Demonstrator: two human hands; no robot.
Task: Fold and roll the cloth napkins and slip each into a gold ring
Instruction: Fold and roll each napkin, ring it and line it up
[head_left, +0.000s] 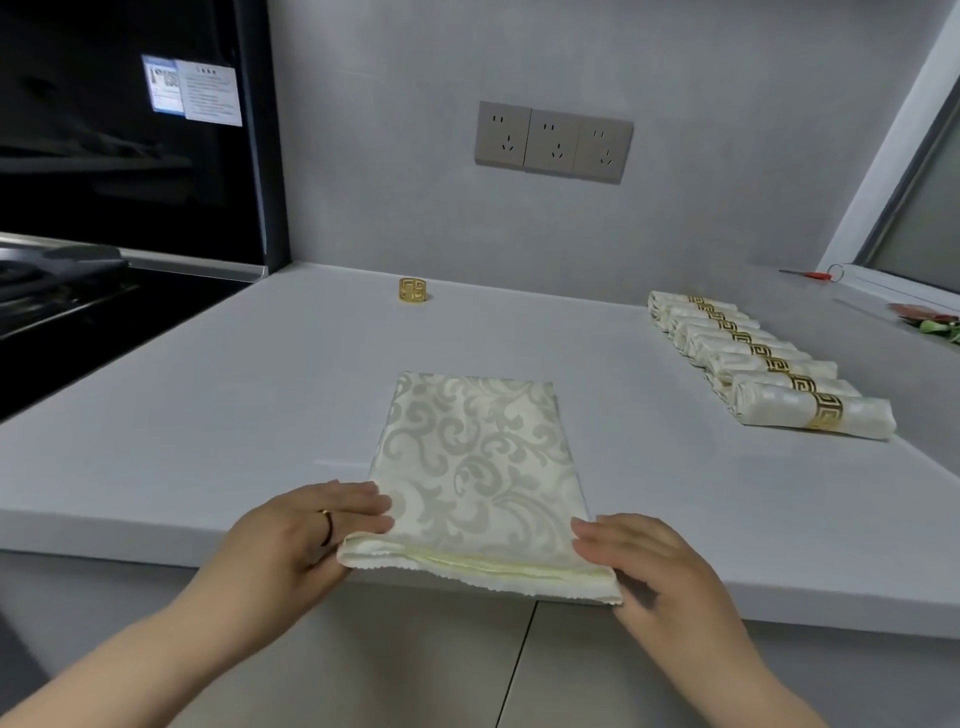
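Pinching one folded napkin (478, 457) are left hand (296, 535) and right hand (639, 566); one loose ring (413, 290), roughly seven rolls (769, 358).

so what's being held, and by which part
The folded napkin, at its near end: left hand grips the left corner, right hand the right corner.

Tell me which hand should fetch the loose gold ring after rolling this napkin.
Left, probably. The gold ring stands on the counter beyond the napkin, left of its middle, nearer the left hand; the right hand would have to cross the napkin.
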